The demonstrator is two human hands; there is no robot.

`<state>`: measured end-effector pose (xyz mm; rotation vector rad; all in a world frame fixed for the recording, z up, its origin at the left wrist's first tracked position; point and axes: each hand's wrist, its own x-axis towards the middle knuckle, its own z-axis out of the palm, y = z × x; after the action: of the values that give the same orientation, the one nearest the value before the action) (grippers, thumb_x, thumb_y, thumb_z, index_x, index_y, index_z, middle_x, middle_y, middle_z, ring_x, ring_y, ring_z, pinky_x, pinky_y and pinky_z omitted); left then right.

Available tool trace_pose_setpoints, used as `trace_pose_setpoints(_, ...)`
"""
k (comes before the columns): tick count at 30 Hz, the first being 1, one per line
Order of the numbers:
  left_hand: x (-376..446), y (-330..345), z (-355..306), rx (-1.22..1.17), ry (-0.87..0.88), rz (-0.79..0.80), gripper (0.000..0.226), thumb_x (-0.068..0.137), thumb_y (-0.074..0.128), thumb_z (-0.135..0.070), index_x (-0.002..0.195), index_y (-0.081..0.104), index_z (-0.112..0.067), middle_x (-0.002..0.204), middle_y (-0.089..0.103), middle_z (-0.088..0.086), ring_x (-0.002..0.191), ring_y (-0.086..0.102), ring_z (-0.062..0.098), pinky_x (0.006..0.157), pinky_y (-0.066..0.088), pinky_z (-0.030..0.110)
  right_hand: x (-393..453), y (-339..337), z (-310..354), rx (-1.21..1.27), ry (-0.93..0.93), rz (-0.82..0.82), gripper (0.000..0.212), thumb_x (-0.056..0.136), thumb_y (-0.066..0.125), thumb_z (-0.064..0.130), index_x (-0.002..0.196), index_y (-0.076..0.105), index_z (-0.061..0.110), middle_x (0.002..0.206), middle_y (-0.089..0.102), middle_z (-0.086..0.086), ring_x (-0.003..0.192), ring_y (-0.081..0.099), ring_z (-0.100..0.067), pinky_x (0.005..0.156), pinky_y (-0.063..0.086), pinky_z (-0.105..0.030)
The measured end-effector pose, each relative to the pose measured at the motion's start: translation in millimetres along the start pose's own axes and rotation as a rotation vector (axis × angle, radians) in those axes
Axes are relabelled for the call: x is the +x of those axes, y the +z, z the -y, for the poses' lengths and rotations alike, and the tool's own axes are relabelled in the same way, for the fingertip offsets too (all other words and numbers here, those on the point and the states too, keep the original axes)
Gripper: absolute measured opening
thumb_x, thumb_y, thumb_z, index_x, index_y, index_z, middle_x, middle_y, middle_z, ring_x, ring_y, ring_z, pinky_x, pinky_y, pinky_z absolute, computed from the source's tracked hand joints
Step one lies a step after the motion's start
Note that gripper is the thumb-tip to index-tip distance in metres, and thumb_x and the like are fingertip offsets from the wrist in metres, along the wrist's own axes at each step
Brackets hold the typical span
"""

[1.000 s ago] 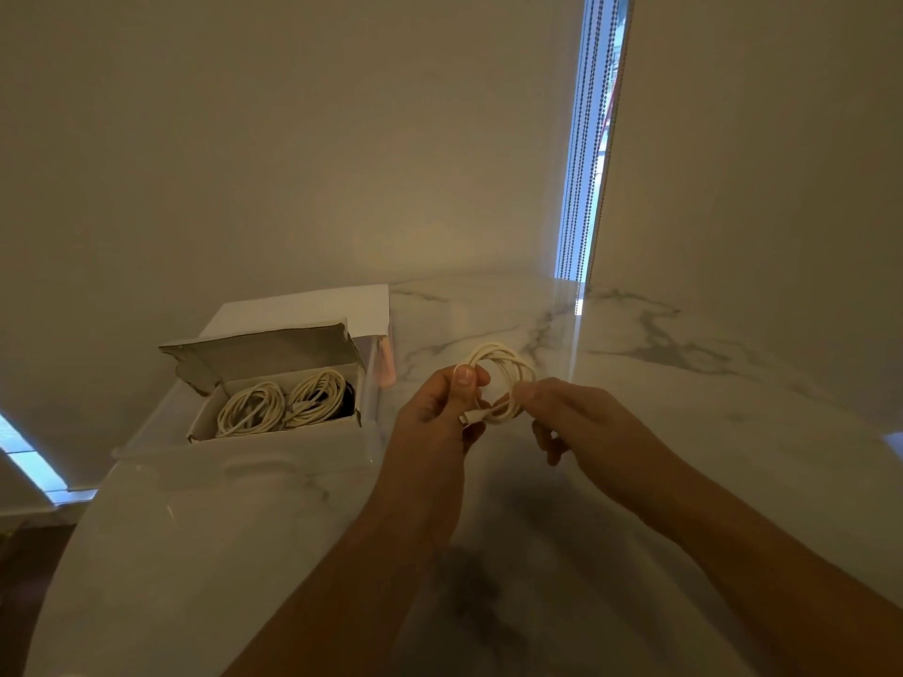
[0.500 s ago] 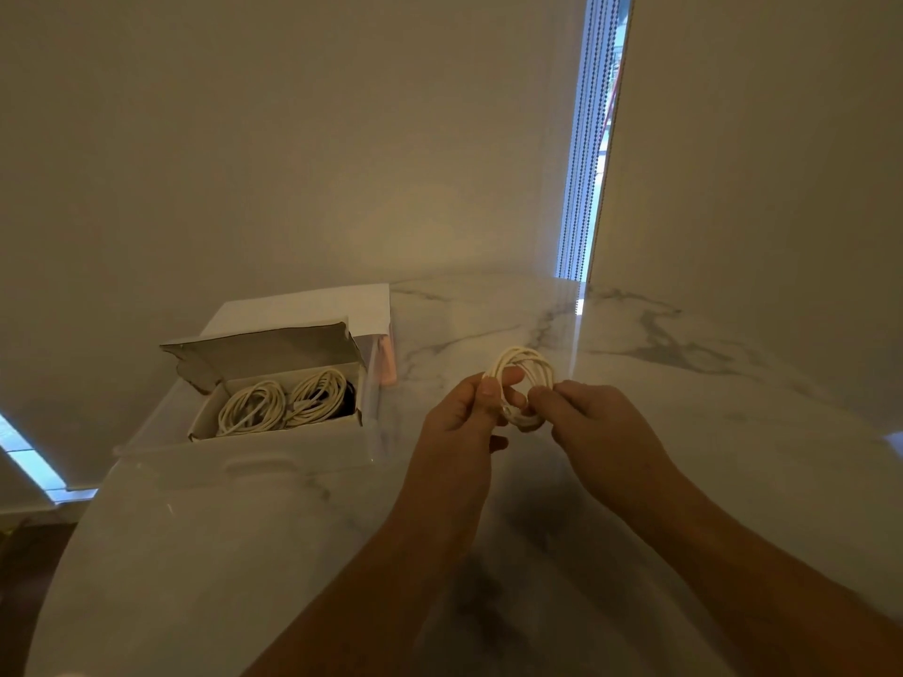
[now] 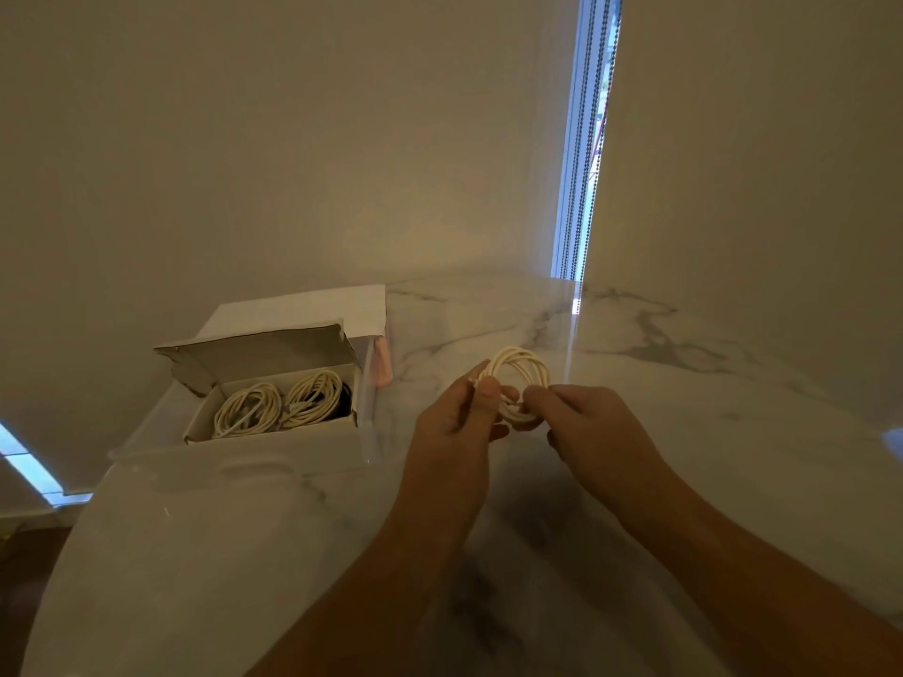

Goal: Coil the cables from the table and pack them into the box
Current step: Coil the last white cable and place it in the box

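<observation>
Coiled cream cable [image 3: 519,386] held in air above counter [image 3: 684,383] middle, both hands pinching lower rim: left hand [image 3: 457,422] thumb and fingers curled on left side, right hand [image 3: 586,422] on right. Step, by judgement: securing finished coil. Next: carry toward left edge, set in open box [image 3: 273,408] beside two packed coils [image 3: 278,403]; little free room.

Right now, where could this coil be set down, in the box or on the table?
Both hands, left hand and right hand, hold the coil above the marble table. The tabletop is bare right of the hands and in front of the box. The box is crowded: two coiled cables fill most of it, leaving a dark gap at its right end.
</observation>
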<state>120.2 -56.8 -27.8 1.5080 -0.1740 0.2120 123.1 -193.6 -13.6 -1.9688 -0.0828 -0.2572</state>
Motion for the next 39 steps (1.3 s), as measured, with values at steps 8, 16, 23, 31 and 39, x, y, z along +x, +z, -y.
trace_pose_setpoints(8, 5, -8, 0, -0.107, -0.069, -0.084, 0.026, 0.103, 0.047, -0.028, 0.114, 0.070, -0.020, 0.107, 0.075, -0.003, 0.104, 0.069, 0.014, 0.086, 0.055, 0.028, -2, 0, 5, 0.057, -0.083, 0.054, 0.017, 0.094, 0.059, 0.036, 0.098, 0.071, 0.024, 0.080, 0.072, 0.007, 0.068, 0.067, -0.006, 0.064, 0.053, -0.013)
trace_pose_setpoints(16, 1, -6, -9, -0.122, -0.083, -0.235, 0.022, 0.103, 0.048, -0.026, 0.117, 0.060, -0.015, 0.107, 0.071, 0.000, 0.095, 0.069, 0.009, 0.080, 0.055, 0.024, -2, 5, 13, 0.133, -0.102, -0.051, 0.013, 0.090, 0.068, 0.028, 0.098, 0.071, 0.019, 0.085, 0.076, 0.008, 0.074, 0.073, -0.009, 0.073, 0.061, -0.029)
trace_pose_setpoints(23, -1, -52, -34, -0.099, -0.067, -0.304, 0.019, 0.097, 0.061, -0.023, 0.110, 0.066, -0.010, 0.100, 0.074, 0.008, 0.090, 0.071, 0.017, 0.074, 0.056, 0.024, 6, 28, 44, -0.002, -0.159, -0.025, 0.016, 0.092, 0.065, 0.031, 0.091, 0.074, 0.018, 0.078, 0.071, 0.005, 0.064, 0.066, -0.006, 0.060, 0.051, -0.013)
trace_pose_setpoints(31, -2, -152, -64, 0.117, -0.093, -0.439, 0.018, 0.088, 0.073, -0.022, 0.103, 0.076, -0.013, 0.090, 0.078, 0.003, 0.089, 0.074, 0.020, 0.083, 0.060, 0.035, 15, 107, 94, -0.376, -0.222, 0.130, 0.031, 0.098, 0.053, 0.040, 0.079, 0.067, 0.020, 0.063, 0.057, 0.006, 0.057, 0.052, -0.005, 0.054, 0.036, -0.020)
trace_pose_setpoints(39, 30, -228, -55, 0.563, -0.123, -0.604, 0.023, 0.076, 0.084, -0.026, 0.078, 0.066, -0.013, 0.080, 0.073, 0.005, 0.070, 0.071, 0.021, 0.068, 0.061, 0.043, 25, 182, 125, -0.703, -0.243, 0.231, 0.026, 0.098, 0.048, 0.031, 0.092, 0.069, 0.016, 0.070, 0.056, 0.004, 0.065, 0.057, -0.013, 0.060, 0.042, -0.027)
